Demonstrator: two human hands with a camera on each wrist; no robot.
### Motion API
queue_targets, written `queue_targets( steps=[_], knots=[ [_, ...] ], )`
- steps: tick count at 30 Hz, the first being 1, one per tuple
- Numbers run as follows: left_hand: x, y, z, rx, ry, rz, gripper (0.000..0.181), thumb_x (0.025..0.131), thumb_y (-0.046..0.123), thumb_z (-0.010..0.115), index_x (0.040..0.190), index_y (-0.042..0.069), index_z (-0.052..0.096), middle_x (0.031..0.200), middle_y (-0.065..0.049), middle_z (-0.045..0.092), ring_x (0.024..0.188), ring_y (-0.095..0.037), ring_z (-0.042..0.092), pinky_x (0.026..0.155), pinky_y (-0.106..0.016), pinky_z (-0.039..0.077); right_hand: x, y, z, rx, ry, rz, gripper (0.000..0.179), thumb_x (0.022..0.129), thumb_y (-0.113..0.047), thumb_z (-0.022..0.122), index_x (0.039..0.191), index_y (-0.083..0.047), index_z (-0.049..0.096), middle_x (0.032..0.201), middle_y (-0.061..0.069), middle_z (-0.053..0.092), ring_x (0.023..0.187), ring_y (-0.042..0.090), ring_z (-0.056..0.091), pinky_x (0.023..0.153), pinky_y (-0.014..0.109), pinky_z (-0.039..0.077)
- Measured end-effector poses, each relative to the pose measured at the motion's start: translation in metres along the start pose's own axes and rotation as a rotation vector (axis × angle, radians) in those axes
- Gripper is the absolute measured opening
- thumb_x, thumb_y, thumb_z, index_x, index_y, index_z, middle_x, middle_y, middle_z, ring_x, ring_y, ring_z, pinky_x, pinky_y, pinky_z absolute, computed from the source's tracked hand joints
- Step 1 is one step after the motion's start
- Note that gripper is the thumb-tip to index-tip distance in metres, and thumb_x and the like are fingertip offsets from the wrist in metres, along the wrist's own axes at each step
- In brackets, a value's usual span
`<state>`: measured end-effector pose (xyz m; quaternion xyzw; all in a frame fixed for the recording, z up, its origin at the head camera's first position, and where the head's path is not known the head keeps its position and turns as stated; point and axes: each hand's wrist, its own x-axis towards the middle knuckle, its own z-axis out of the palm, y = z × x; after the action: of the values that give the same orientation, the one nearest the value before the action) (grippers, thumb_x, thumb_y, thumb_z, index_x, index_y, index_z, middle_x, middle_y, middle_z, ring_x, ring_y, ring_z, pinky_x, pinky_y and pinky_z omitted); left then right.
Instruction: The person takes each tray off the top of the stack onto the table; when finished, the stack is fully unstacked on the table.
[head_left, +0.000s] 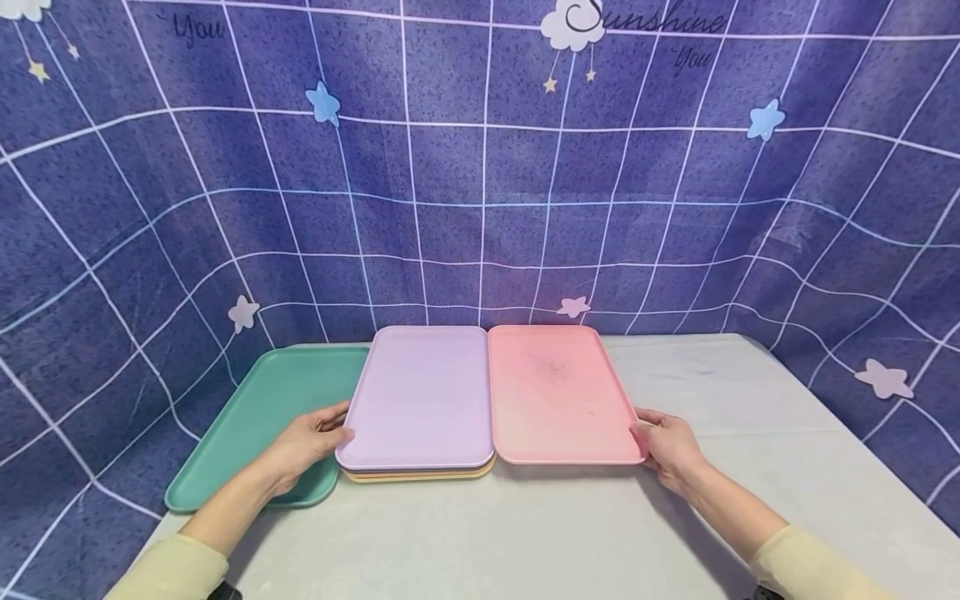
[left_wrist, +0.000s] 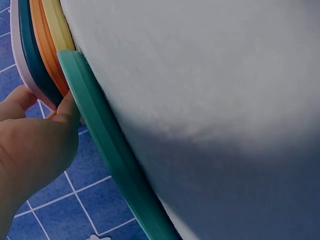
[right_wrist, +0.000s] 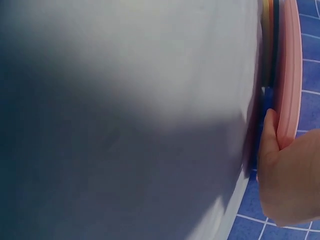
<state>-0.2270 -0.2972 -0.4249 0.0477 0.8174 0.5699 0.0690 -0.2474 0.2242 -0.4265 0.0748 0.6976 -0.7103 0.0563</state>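
Observation:
A lilac tray [head_left: 420, 392] lies on top of a stack, with dark blue [left_wrist: 37, 65], orange [left_wrist: 45, 45] and yellow [left_wrist: 57, 25] trays beneath it. At the stack's left edge, my left hand [head_left: 303, 446] holds the side, thumb by the lilac rim and fingers lower down; which trays it grips is partly hidden. My right hand [head_left: 675, 450] grips the pink tray [head_left: 562, 392] at its near right edge, fingers underneath. That tray is raised off the table, its left edge beside the lilac one. A green tray [head_left: 255, 417] lies under my left forearm.
The light table [head_left: 570, 533] extends in front of the trays and to the right [head_left: 720, 392]. Behind and along both sides hangs a blue gridded cloth [head_left: 450, 167] with stars and clouds. The green tray reaches close to the stack's left side.

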Motion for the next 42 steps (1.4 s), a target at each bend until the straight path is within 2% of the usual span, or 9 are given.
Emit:
queue_targets(
  steps=[14, 21, 30, 36, 42],
  knots=[
    [0.0002, -0.0005, -0.0006, 0.001, -0.017, 0.000, 0.066, 0.102, 0.008, 0.059, 0.154, -0.012, 0.025, 0.154, -0.035, 0.032, 0.143, -0.043, 0.032, 0.105, -0.033, 0.047, 0.0028, 0.0032, -0.0049, -0.034, 0.005, 0.007, 0.050, 0.102, 0.004, 0.046, 0.145, 0.022, 0.031, 0.089, 0.006, 0.069, 0.071, 0.011, 0.068, 0.062, 0.026, 0.060],
    [0.0020, -0.0034, -0.0019, 0.001, -0.018, 0.006, 0.066, 0.102, 0.008, 0.059, 0.154, -0.012, 0.025, 0.154, -0.035, 0.032, 0.142, -0.043, 0.033, 0.104, -0.033, 0.048, 0.0033, 0.0042, -0.0029, -0.049, 0.005, 0.016, 0.049, 0.102, 0.004, 0.045, 0.146, 0.022, 0.030, 0.100, 0.013, 0.067, 0.075, 0.011, 0.067, 0.065, 0.028, 0.060],
    [0.0027, -0.0045, -0.0020, -0.015, -0.024, 0.009, 0.067, 0.101, 0.008, 0.060, 0.155, -0.012, 0.025, 0.154, -0.035, 0.032, 0.142, -0.042, 0.033, 0.103, -0.031, 0.048, 0.0050, 0.0062, -0.0038, -0.071, 0.000, 0.023, 0.050, 0.103, 0.003, 0.045, 0.147, 0.020, 0.030, 0.105, 0.017, 0.067, 0.077, 0.012, 0.068, 0.067, 0.029, 0.061],
    [0.0030, -0.0042, -0.0030, -0.017, -0.024, 0.016, 0.067, 0.101, 0.008, 0.060, 0.154, -0.012, 0.025, 0.154, -0.035, 0.032, 0.142, -0.042, 0.033, 0.102, -0.028, 0.048, 0.0037, 0.0058, -0.0038, -0.164, -0.015, 0.003, 0.050, 0.102, 0.002, 0.046, 0.147, 0.020, 0.031, 0.115, 0.027, 0.063, 0.081, 0.014, 0.068, 0.070, 0.031, 0.061],
    [0.0021, -0.0028, -0.0025, -0.009, -0.021, 0.006, 0.067, 0.102, 0.009, 0.060, 0.155, -0.010, 0.025, 0.155, -0.034, 0.032, 0.143, -0.042, 0.032, 0.103, -0.030, 0.048, 0.0045, 0.0012, -0.0037, -0.359, 0.032, -0.058, 0.045, 0.096, 0.003, 0.054, 0.137, 0.020, 0.047, 0.118, 0.031, 0.061, 0.087, 0.017, 0.065, 0.070, 0.025, 0.057]
  ],
)
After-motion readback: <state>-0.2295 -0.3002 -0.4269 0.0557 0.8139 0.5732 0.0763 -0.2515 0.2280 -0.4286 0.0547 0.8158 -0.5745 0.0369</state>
